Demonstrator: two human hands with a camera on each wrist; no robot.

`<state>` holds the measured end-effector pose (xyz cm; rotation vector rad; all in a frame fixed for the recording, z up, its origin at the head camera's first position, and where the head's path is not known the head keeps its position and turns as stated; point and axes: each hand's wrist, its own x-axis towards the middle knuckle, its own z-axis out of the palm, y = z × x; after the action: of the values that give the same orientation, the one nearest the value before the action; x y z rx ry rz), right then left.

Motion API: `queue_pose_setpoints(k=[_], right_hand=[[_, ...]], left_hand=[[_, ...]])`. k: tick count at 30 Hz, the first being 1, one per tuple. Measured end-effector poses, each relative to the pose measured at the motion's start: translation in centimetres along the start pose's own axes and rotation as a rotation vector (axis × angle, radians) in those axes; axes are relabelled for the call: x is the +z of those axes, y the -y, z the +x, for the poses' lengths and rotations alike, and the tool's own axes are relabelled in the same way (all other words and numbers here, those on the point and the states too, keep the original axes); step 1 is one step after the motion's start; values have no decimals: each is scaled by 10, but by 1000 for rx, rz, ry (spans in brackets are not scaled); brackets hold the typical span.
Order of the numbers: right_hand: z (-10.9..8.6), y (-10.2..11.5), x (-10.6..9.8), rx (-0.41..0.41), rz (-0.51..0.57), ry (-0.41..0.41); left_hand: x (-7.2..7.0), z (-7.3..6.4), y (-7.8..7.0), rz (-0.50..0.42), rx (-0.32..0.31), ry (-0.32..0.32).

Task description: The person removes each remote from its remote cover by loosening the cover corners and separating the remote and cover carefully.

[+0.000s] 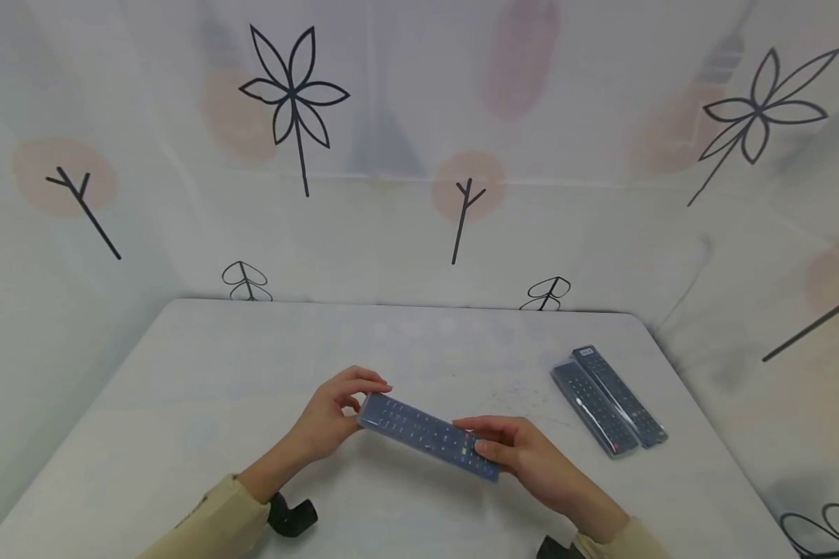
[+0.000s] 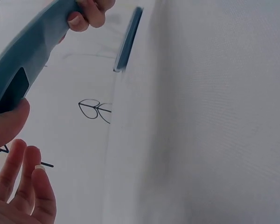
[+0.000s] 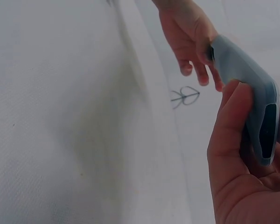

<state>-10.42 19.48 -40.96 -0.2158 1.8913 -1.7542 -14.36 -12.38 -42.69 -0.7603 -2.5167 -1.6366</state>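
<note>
A dark remote control [image 1: 419, 429] in a clear, bluish sleeve is held above the white table, tilted down toward the right, its buttons facing up. My left hand [image 1: 332, 411] pinches its left end; the left wrist view shows the thumb against that end of the remote [image 2: 35, 44] and the other fingers [image 2: 44, 191] held away from it. With thumb on top and fingers beneath, my right hand [image 1: 527, 462] grips the right end. From the right wrist view, the underside of the remote [image 3: 240, 65] shows, with right fingers [image 3: 228, 121] against it.
Two more sleeved remotes, one nearer [image 1: 593, 407] and one farther right [image 1: 618, 396], lie side by side on the white table [image 1: 217, 373]. A patterned white curtain [image 1: 391, 233] rises behind and beside the table. Black wrist mounts [image 1: 292, 518] sit at both sleeves.
</note>
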Motion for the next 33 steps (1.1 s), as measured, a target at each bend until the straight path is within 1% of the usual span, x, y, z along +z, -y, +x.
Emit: queue_pose_setpoints(k=[4,8,14,20,26,29,33], right_hand=[[2,1,-1,-4,22,1],[4,1,-4,-17,43,0],[7,-2,-6,-14,42,-31],[8,-6,-7,-24,70,-2],[8,-7,-5,-47,50,35],[8,-8,-4,-65,42,42],[10,-9,-3,-77,28,43]], left_hand=[[-2,-1,-3,-13,14,8],[-4,-2,-3,-17,9,20],[-4,-3,0,-21,24,25],[-4,-4,1,-51,53,24],[-4,-4,-2,-74,98,-14],[-3,-4,-4,-83,133,-39],[-1,-4,-6,-89,162,-61]])
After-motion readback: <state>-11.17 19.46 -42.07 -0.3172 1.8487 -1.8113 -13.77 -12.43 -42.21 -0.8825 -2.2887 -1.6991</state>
